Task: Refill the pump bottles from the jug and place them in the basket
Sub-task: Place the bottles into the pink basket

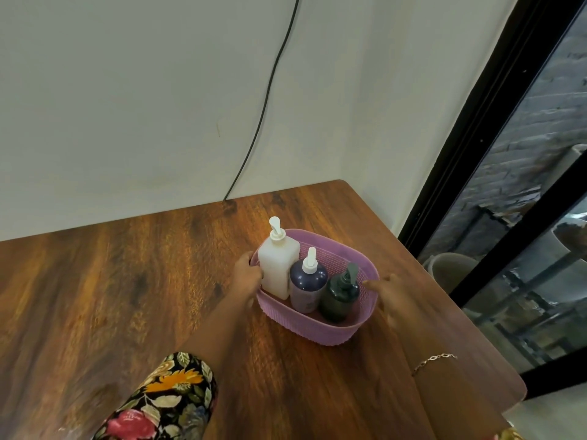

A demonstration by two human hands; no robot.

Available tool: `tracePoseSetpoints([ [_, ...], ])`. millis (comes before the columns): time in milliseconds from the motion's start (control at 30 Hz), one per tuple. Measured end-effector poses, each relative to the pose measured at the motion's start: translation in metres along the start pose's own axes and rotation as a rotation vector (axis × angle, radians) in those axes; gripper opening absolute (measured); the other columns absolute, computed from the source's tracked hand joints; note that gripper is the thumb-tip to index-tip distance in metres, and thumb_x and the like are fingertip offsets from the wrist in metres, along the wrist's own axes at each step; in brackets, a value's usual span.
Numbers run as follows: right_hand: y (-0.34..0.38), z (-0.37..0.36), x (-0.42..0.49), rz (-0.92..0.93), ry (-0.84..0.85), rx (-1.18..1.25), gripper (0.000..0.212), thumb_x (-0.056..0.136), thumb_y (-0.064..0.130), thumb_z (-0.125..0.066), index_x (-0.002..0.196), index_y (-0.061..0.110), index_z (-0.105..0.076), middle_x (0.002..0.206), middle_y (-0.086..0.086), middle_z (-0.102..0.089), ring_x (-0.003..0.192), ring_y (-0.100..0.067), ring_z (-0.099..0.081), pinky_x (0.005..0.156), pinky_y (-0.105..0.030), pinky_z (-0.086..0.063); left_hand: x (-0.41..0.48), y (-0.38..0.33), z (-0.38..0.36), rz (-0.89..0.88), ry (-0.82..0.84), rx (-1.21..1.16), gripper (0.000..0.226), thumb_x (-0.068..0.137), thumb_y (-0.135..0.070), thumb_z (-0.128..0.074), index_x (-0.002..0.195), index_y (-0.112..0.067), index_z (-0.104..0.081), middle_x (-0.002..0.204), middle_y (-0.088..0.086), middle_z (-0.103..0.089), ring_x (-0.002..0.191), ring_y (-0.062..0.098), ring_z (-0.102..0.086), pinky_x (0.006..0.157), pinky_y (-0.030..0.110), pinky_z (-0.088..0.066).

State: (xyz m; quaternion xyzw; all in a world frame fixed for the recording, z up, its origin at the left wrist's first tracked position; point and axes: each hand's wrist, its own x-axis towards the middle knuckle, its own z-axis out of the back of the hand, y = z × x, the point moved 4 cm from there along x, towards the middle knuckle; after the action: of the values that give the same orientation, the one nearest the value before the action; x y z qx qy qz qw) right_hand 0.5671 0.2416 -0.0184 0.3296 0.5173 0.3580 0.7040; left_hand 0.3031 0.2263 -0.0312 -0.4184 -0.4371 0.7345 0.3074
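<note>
A purple oval basket [336, 328] stands on the wooden table [127, 296] near its far right corner. Three pump bottles stand upright inside it: a tall white one [278, 268] at the left, a purple one [307, 287] in the middle and a dark green one [338, 296] at the right. My left hand [246, 274] grips the basket's left rim beside the white bottle. My right hand [389, 293] lies at the basket's right rim with fingers extended, touching or just short of it. No jug is in view.
A pale wall runs behind the table with a black cable [263, 100] hanging down to the table's back edge. A black-framed glass door [508, 154] stands at the right, close to the table's right edge.
</note>
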Motion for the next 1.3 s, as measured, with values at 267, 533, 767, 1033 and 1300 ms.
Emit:
tracePoseSetpoints([
  [267, -0.012, -0.006, 0.004, 0.030, -0.001, -0.165, 0.036, 0.086, -0.008, -0.047, 0.122, -0.004, -0.051, 0.121, -0.025, -0.056, 0.111, -0.039, -0.054, 0.084, -0.040, -0.047, -0.002, 0.001, 0.004, 0.027, 0.029, -0.061, 0.042, 0.094, 0.005, -0.035, 0.131, -0.010, -0.045, 0.133, 0.008, -0.048, 0.118, 0.027, -0.048, 0.095, 0.044, -0.046],
  [533, -0.011, -0.009, 0.008, 0.064, -0.056, -0.279, 0.034, 0.088, 0.004, -0.056, 0.122, 0.008, -0.052, 0.088, -0.003, -0.054, 0.074, -0.016, -0.053, 0.065, -0.031, -0.050, -0.005, -0.001, 0.009, 0.035, 0.018, -0.130, 0.039, 0.093, 0.006, -0.036, 0.125, -0.009, -0.053, 0.125, 0.006, -0.054, 0.100, 0.020, -0.052, 0.091, 0.041, -0.049],
  [767, 0.012, -0.035, 0.000, 0.147, -0.035, -0.340, 0.024, 0.087, -0.001, -0.052, 0.109, 0.007, -0.057, 0.082, -0.007, -0.058, 0.072, -0.019, -0.058, 0.054, -0.029, -0.047, -0.008, 0.008, 0.046, 0.072, -0.051, -0.165, 0.040, 0.091, 0.009, -0.038, 0.120, -0.011, -0.055, 0.109, 0.001, -0.057, 0.079, 0.011, -0.054, 0.064, 0.025, -0.053],
  [1033, 0.034, -0.112, -0.024, 0.211, 0.129, -0.445, 0.027, 0.084, -0.007, -0.052, 0.106, 0.006, -0.056, 0.087, -0.013, -0.061, 0.073, -0.027, -0.065, 0.063, -0.044, -0.058, -0.009, 0.020, 0.132, 0.088, -0.168, -0.205, 0.035, 0.091, 0.010, -0.036, 0.114, -0.007, -0.057, 0.101, 0.001, -0.058, 0.080, 0.015, -0.054, 0.065, 0.026, -0.053],
  [1300, 0.071, -0.218, -0.046, 0.347, 0.244, -0.561, 0.037, 0.081, -0.010, -0.045, 0.114, 0.004, -0.054, 0.090, -0.018, -0.063, 0.079, -0.035, -0.066, 0.068, -0.052, -0.056, -0.003, 0.027, 0.236, 0.100, -0.310, -0.300, 0.028, 0.091, 0.006, -0.041, 0.097, -0.016, -0.058, 0.088, -0.001, -0.059, 0.080, 0.018, -0.057, 0.061, 0.026, -0.053],
])
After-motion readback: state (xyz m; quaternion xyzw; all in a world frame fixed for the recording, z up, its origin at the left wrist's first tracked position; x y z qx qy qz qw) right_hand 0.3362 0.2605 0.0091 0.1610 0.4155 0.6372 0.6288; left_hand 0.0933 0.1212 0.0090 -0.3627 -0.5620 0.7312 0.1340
